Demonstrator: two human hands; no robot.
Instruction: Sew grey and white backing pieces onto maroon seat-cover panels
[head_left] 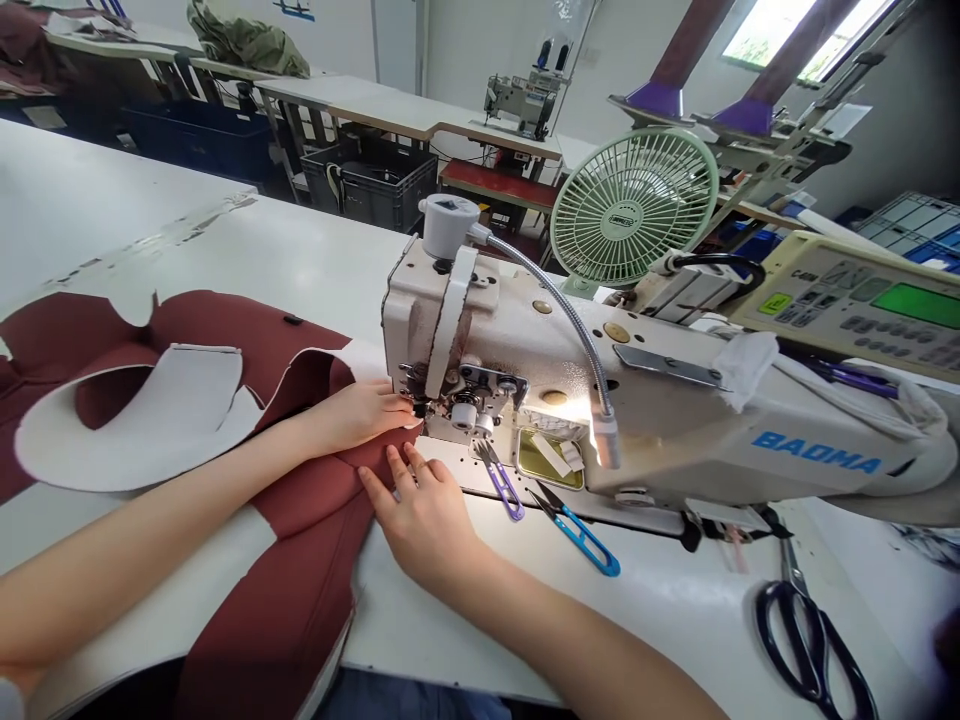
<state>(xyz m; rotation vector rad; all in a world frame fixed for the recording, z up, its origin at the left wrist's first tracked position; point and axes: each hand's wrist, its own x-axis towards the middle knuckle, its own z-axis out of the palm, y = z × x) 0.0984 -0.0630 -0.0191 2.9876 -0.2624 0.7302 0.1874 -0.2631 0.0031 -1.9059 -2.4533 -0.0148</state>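
A dark red fabric piece (292,560) with white backing lies across the white table and runs under the needle of a white sewing machine (570,400). My left hand (360,412) rests on the fabric right at the presser foot, fingers curled together and pressing the cloth. My right hand (420,510) lies flat on the fabric just in front of the needle, fingers stretched out. The needle itself is hidden behind my left fingertips.
Purple thread snips (501,482) and blue thread snips (581,528) lie on the machine bed. Black scissors (814,640) lie at the right front. A green fan (634,205) stands behind the machine, next to a control panel (862,300). Other tables, crates and a second machine (521,100) are further back.
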